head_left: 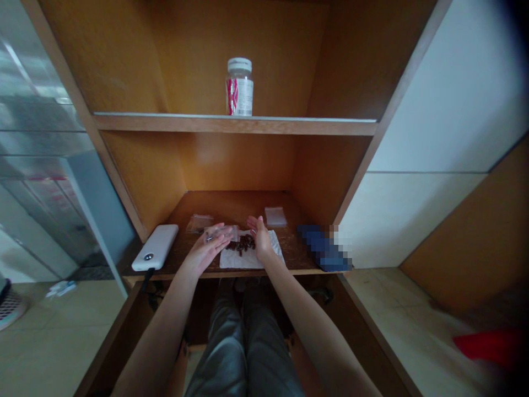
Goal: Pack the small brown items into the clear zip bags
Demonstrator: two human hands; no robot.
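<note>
Head view: we see left hand (209, 246) palm-up, fingers extended together, 9 o'clock of dark capsule pile (242, 244) on white sheet (253, 258); right hand (261, 239) edge-on at 3 o'clock, fingers straight, pressed together. Bottle (239, 87) shelved at 12 o'clock.

we are looking at a small heap of dark brown capsules (242, 243), which are lying loose on a white paper sheet (237, 260) near the front edge of the lower shelf (289, 251). the sheet is lying flat, and the heap is sitting on its back half, just beside our right hand (261, 238). a small clear packet (215, 236) is resting on the upturned fingers of our left hand (205, 249); its content is too small to tell.
</note>
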